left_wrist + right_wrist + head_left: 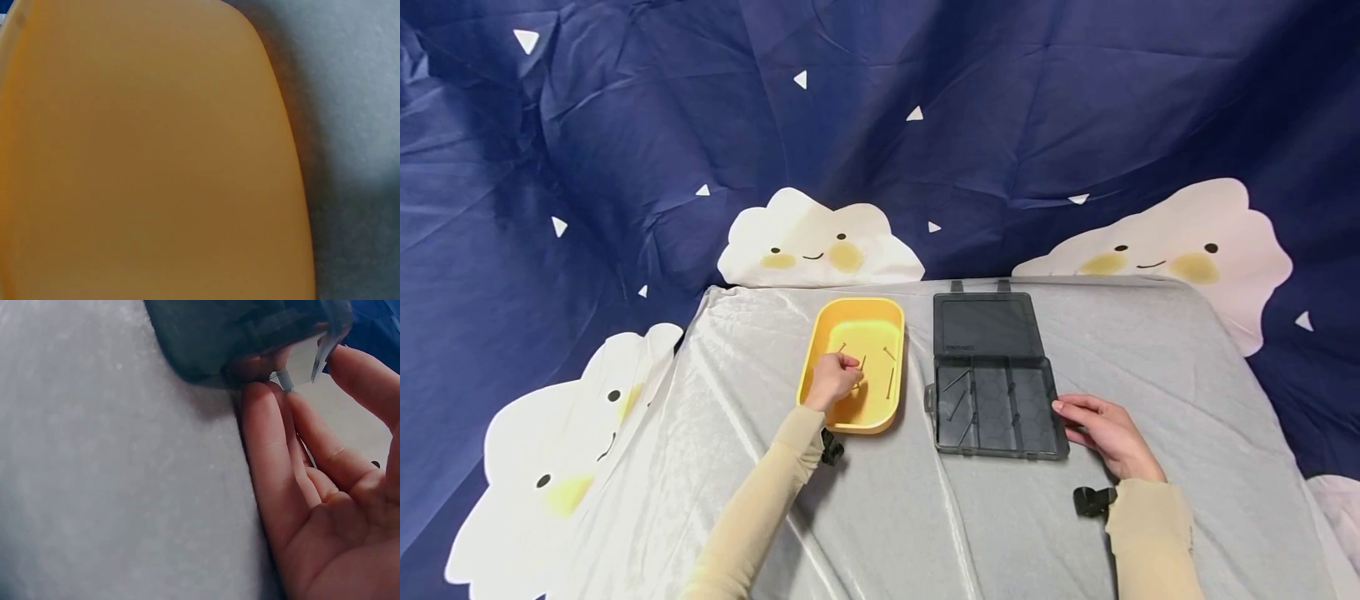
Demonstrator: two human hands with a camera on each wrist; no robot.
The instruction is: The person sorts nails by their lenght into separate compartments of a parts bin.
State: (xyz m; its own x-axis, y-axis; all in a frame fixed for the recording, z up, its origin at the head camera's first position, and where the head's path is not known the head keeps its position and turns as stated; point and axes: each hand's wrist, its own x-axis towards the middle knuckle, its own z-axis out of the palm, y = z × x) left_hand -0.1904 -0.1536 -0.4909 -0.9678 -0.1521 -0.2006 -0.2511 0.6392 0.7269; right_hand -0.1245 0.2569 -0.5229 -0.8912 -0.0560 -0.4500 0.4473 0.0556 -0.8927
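Observation:
Inside the yellow tray [892, 317], my left hand [833, 380] pinches a thin screw [862, 363] between thumb and fingertips. Other screws lie on the tray floor, among them a long screw [891, 383] by the right wall. Only the tray's yellow outer wall [162, 150] fills most of the left wrist view; the hand is out of it. My right hand [1108, 433] holds the right edge of a dark translucent organizer box [1036, 417]. In the right wrist view, the thumb [362, 378] touches the rim and the other fingers rest against the side wall.
The box's lid [987, 323] lies folded back, away from me. Several screws [957, 405] sit in its left compartment, and dividers run front to back. A grey cloth [880, 508] covers the table, with a dark blue patterned curtain [865, 142] behind.

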